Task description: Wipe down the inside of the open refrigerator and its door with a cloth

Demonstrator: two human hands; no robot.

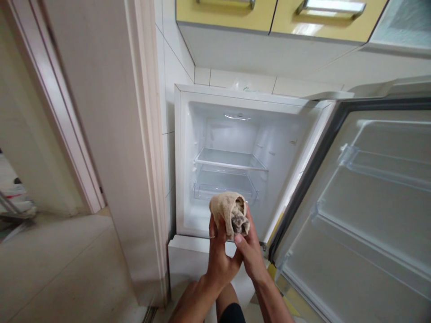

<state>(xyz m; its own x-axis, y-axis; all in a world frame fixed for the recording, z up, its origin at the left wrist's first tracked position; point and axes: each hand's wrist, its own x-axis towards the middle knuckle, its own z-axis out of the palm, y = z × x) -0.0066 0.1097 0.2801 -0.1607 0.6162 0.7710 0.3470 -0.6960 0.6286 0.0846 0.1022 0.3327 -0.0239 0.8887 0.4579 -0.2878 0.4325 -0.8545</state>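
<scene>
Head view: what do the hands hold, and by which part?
A rolled beige cloth: the left hand holds its left side, the right hand its right side.

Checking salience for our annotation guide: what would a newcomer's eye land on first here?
First, the bunched beige cloth, held at lower center between the left hand and right hand. Behind it, the open white refrigerator, its door swung out at right with a dark gasket. Then the yellow cabinets along the top edge.
</scene>
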